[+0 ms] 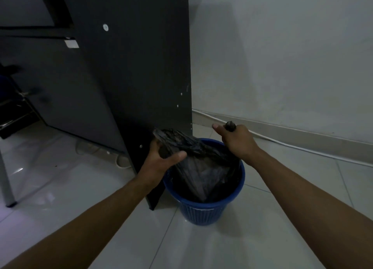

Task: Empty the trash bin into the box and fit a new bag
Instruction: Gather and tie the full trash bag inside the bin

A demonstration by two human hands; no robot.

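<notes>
A blue plastic trash bin (203,210) with a slotted wall stands on the white tiled floor beside a dark desk panel. A black plastic bag (201,174) hangs into it, its top edge stretched above the rim. My left hand (161,157) grips the bag's bunched left edge over the bin's left rim. My right hand (236,141) is closed round the bag's right edge, a black tuft sticking out above the fist, over the bin's far right rim. What lies inside the bag is hidden. No box is in view.
The dark desk side panel (141,77) rises right against the bin's left. A white cable (282,141) runs along the skirting of the wall behind. A grey metal leg (7,186) stands at the far left, with a dark chair base (14,115) under the desk.
</notes>
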